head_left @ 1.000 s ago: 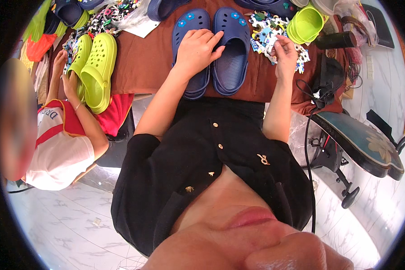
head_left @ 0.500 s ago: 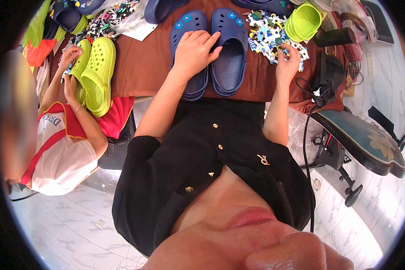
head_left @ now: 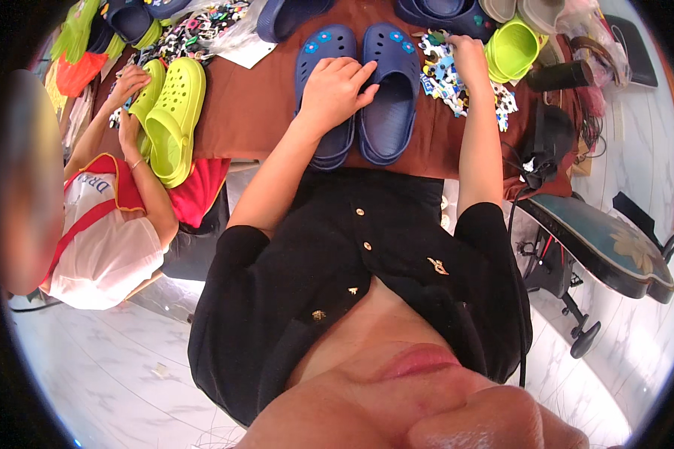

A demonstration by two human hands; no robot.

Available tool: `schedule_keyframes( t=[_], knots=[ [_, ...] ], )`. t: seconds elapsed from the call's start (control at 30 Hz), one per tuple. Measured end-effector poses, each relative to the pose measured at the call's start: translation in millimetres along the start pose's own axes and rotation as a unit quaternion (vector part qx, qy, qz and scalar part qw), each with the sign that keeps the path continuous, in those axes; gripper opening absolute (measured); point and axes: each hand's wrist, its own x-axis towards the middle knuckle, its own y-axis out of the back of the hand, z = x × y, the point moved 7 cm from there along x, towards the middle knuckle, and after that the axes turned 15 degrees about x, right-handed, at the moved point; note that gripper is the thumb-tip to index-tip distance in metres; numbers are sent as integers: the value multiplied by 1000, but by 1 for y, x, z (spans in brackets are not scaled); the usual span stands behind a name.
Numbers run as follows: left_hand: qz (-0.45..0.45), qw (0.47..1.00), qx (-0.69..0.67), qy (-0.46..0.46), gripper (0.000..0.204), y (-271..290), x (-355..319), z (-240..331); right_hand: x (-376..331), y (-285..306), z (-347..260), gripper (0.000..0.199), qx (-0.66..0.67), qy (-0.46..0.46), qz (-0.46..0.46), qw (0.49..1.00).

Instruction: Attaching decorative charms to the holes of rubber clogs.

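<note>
A pair of navy clogs with blue flower charms lies on the brown cloth before me. My left hand (head_left: 338, 91) rests over the opening of the left clog (head_left: 324, 51), fingers extended and thumb apart. Beside it, the right clog (head_left: 389, 105) stands with its inside showing. My right hand (head_left: 469, 61) reaches over the far side of a pile of small colourful shoe charms (head_left: 443, 86). Its fingers are bent together at the pile's edge; whether a charm is between them is hidden.
Stacked lime-green cups (head_left: 513, 51) and a black cylinder (head_left: 563, 75) sit at the right. More navy clogs (head_left: 457, 16) line the back. At left, a co-worker's hands (head_left: 129, 90) hold a lime clog beside another lime clog (head_left: 174, 120). A chair (head_left: 599, 243) stands right.
My right hand has moved away from me, from the pile's near right side to its far edge. My left hand stays on the left clog. The whole view has shifted slightly.
</note>
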Motion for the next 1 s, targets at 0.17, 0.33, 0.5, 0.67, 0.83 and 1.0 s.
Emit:
schedule_keyframes(
  t=[0.17, 0.33, 0.5, 0.67, 0.83, 1.0],
  knots=[
    [1, 1000, -10, 1, 37, -1, -1, 0, 5, -7, 14, 26, 3, -43, -33, 999],
    [1, 1000, -13, 1, 36, -1, -1, 0, -10, 13, -2, 28, 94, -33, 70, 993],
    [-3, 1000, -11, 3, 39, -3, -2, -1, -48, 24, -5, 26, 328, -114, 132, 928],
    [-9, 1000, -13, -4, 39, -2, 0, 1, -81, 4, -14, 24, 567, -176, 139, 793],
    [-9, 1000, -11, -2, 39, -3, -1, 1, -110, 17, 4, 25, 473, -210, 187, 835],
    [0, 1000, -7, -5, 38, 0, -1, 2, -125, 31, 20, 30, 450, -213, 212, 841]
  ],
)
